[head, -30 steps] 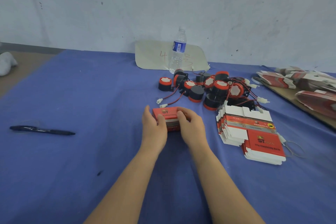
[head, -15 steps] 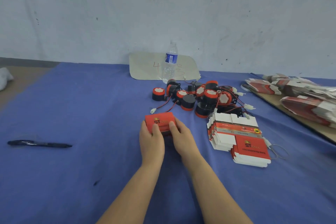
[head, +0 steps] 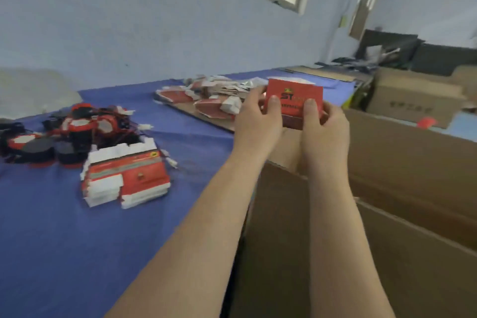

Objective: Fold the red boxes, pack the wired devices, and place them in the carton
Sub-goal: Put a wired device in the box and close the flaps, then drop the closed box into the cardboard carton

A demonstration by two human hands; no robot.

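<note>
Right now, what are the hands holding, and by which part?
One folded red box, near the carton. The left hand grips its left end, the right hand its right end, thumbs on the printed front.

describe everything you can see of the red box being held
The red box looks like folded printed card, closed, with black "ST" lettering and a small yellow emblem on its front. It is held upright in the air over the open brown carton, left hand and right hand gripping its sides, thumbs on the front.
</note>
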